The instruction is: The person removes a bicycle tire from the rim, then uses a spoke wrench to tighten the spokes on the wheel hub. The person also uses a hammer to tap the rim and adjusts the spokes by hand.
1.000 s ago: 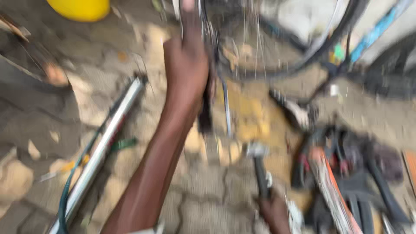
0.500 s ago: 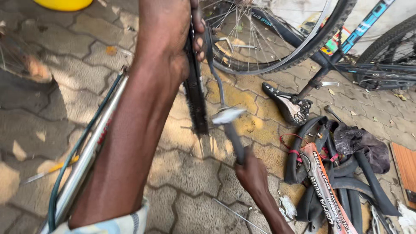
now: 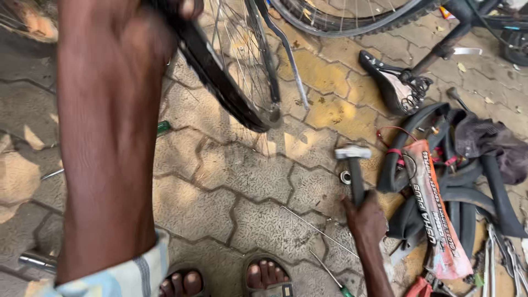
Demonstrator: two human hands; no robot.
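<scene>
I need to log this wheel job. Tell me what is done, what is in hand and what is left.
Done: the tyre sits on the spoked wheel, which is off any bike.
In hand: the left hand grips the wheel at its top; the right hand holds a hammer, head low over the paving, apart from the rim.
Left: cannot tell; loose spokes and spare tubes lie around.

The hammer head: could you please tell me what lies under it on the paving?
Below the hammer head, a small metal ring lies on the paving blocks, beside the handle. The right hand covers the handle's lower end.
</scene>
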